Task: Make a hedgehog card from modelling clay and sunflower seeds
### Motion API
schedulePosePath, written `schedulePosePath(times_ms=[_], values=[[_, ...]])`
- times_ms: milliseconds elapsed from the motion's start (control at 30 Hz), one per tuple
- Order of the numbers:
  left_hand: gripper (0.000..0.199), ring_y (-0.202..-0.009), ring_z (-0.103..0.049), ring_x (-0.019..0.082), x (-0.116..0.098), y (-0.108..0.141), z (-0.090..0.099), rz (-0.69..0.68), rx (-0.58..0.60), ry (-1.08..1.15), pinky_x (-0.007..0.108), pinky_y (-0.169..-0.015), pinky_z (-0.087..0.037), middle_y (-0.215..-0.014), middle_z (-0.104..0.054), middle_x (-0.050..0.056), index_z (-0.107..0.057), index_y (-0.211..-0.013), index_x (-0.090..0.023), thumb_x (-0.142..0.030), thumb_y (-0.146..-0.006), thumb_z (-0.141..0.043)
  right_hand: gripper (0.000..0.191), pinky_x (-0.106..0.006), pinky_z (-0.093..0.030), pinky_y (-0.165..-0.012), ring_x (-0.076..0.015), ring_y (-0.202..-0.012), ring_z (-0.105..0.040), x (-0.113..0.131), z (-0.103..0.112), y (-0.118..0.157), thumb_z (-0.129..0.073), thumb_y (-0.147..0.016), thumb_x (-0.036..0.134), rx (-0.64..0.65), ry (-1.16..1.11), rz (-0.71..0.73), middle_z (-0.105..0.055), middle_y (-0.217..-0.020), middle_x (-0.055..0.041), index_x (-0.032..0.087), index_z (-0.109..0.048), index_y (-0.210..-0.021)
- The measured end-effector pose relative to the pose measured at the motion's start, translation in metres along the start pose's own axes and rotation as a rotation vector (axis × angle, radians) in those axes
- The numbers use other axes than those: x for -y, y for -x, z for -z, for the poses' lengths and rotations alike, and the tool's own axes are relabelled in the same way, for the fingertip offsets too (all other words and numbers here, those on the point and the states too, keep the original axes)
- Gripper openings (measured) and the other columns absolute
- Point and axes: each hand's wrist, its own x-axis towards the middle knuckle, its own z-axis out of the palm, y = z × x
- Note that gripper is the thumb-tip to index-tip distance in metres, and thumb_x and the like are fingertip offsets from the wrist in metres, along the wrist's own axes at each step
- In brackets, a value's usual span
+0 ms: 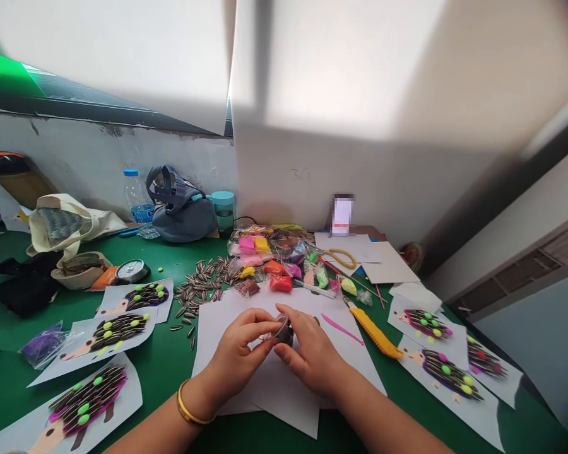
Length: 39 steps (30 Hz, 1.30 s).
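Over the white paper sheets [231, 321], my left hand [234, 347] pinches the clear plastic of a small packet of dark modelling clay [284, 334]. My right hand [315, 350] closes round the packet's other side, with its thumb and fingers against the dark lump. The fingers hide part of the packet. A pink plastic clay knife [341, 329] lies on the paper to the right of my right hand. Beyond it is a yellow utility knife [376, 332]. Packets of coloured clay [280, 282] are heaped just past the paper, beside a spread of striped sunflower seeds [201, 280].
Hedgehog pictures of seeds and clay lie at the left [89, 403] and right [442, 372] on the green table [170, 384]. Yellow-handled scissors [341, 257] rest behind the clay. A phone [343, 214], blue bag [184, 214] and water bottle [139, 202] stand along the wall.
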Motion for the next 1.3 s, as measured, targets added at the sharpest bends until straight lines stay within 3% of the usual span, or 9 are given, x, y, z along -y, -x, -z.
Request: schedulePosePath(times_ms=[200,433,567,667,767,867,967,1100,1300], values=[[0.026,-0.105,-0.061,0.019,-0.002,-0.002,0.002,0.008,0.045,0.02,0.036,-0.095,-0.053,-0.111,-0.064,0.005,-0.068,-0.116,-0.028,-0.019,-0.093,-0.059,0.042,-0.037,-0.047,-0.093,-0.0232,-0.109,-0.061,-0.005,-0.002,-0.002,-0.039,-0.101,0.043,-0.01,-0.047,0.04,-0.065,-0.126,-0.0089,0.021,-0.046,-0.136],[0.031,-0.113,-0.059,0.02,0.0,-0.001,0.002,-0.005,0.114,-0.069,0.036,-0.1,-0.049,-0.121,-0.062,0.006,-0.064,-0.122,-0.028,-0.019,-0.094,-0.055,0.033,-0.039,-0.046,-0.089,-0.0236,-0.1,-0.063,-0.008,-0.003,-0.005,-0.043,-0.099,0.034,-0.033,0.021,0.029,-0.068,-0.115,-0.0082,0.022,-0.051,-0.129],[0.033,-0.11,-0.061,0.019,0.005,0.0,0.001,0.039,0.07,-0.121,0.036,-0.097,-0.051,-0.12,-0.064,0.005,-0.06,-0.126,-0.029,-0.02,-0.095,-0.053,0.039,-0.039,-0.047,-0.084,-0.0241,-0.093,-0.062,-0.011,-0.003,-0.006,-0.053,-0.092,0.03,-0.077,0.1,-0.017,-0.069,-0.106,-0.0085,0.019,-0.049,-0.129],[0.033,-0.11,-0.062,0.021,0.012,0.001,0.004,0.071,0.003,-0.22,0.038,-0.096,-0.051,-0.119,-0.066,0.006,-0.058,-0.126,-0.027,-0.024,-0.093,-0.055,0.027,-0.038,-0.047,-0.079,-0.0245,-0.086,-0.061,-0.017,0.001,-0.009,-0.056,-0.087,0.027,-0.108,0.181,-0.089,-0.069,-0.094,-0.0072,0.018,-0.056,-0.113],[0.043,-0.119,-0.058,0.026,0.018,-0.001,0.007,0.102,-0.011,-0.385,0.045,-0.102,-0.046,-0.127,-0.064,0.007,-0.055,-0.13,-0.026,-0.029,-0.089,-0.063,0.024,-0.039,-0.047,-0.083,-0.0251,-0.094,-0.062,-0.033,0.009,-0.015,-0.057,-0.089,0.025,-0.123,0.248,-0.111,-0.068,-0.102,-0.0084,0.019,-0.06,-0.112],[0.067,-0.127,-0.053,0.031,0.019,-0.002,0.009,0.15,0.098,-0.524,0.05,-0.107,-0.039,-0.136,-0.059,0.008,-0.049,-0.138,-0.028,-0.031,-0.077,-0.076,0.027,-0.039,-0.048,-0.09,-0.026,-0.106,-0.059,-0.052,0.017,-0.019,-0.059,-0.089,0.024,-0.159,0.297,-0.113,-0.064,-0.115,-0.0111,0.019,-0.063,-0.115],[0.084,-0.133,-0.047,0.033,0.017,-0.003,0.008,0.212,0.233,-0.599,0.052,-0.11,-0.034,-0.143,-0.054,0.009,-0.043,-0.143,-0.029,-0.031,-0.068,-0.082,0.033,-0.04,-0.049,-0.091,-0.0265,-0.105,-0.059,-0.068,0.021,-0.022,-0.061,-0.088,0.024,-0.172,0.347,-0.177,-0.064,-0.113,-0.0111,0.02,-0.063,-0.12],[0.087,-0.137,-0.043,0.034,0.013,-0.002,0.006,0.257,0.317,-0.64,0.054,-0.114,-0.027,-0.147,-0.049,0.01,-0.041,-0.145,-0.028,-0.035,-0.068,-0.081,0.043,-0.042,-0.049,-0.093,-0.0277,-0.108,-0.058,-0.076,0.022,-0.022,-0.062,-0.088,0.024,-0.165,0.382,-0.235,-0.063,-0.117,-0.0116,0.019,-0.057,-0.13],[0.086,-0.137,-0.043,0.033,0.011,-0.002,0.008,0.289,0.361,-0.65,0.056,-0.115,-0.023,-0.146,-0.05,0.011,-0.039,-0.146,-0.028,-0.038,-0.07,-0.078,0.035,-0.042,-0.045,-0.096,-0.0275,-0.111,-0.057,-0.072,0.022,-0.022,-0.059,-0.09,0.025,-0.134,0.438,-0.268,-0.064,-0.12,-0.0115,0.018,-0.061,-0.124]])
